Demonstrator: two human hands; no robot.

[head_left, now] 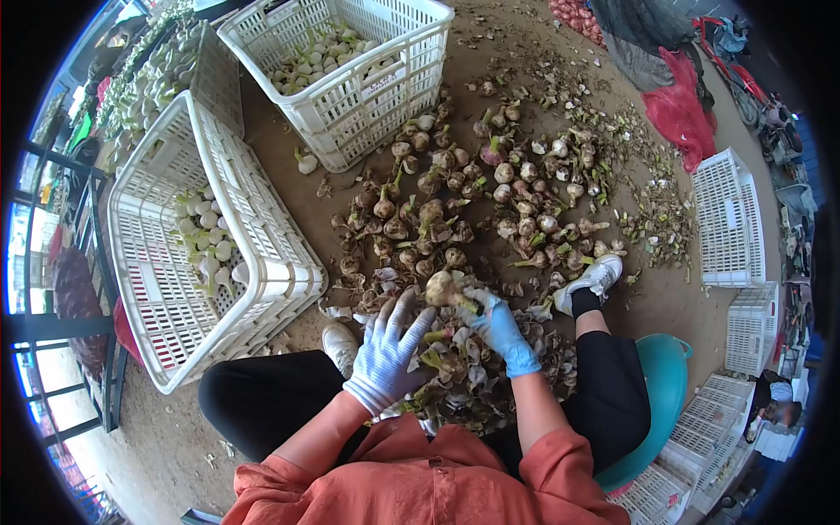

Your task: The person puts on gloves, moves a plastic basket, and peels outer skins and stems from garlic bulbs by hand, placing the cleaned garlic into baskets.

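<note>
We have little free room right at our hands: the heap of peelings (477, 367) fills the ground between our knees, and the pile of unpeeled bulbs (464, 201) spreads across the centre of the frame. At the left, the tilted white crate (262, 245) blocks the way with its wall, and a second white crate (367, 96) stands at the upper centre. Bare dirt floor (280, 166) shows in the narrow gap between the two crates. At the right, our shoe (591, 282) edges the pile, with open floor beyond it up to the stacked crates (728, 219).
</note>
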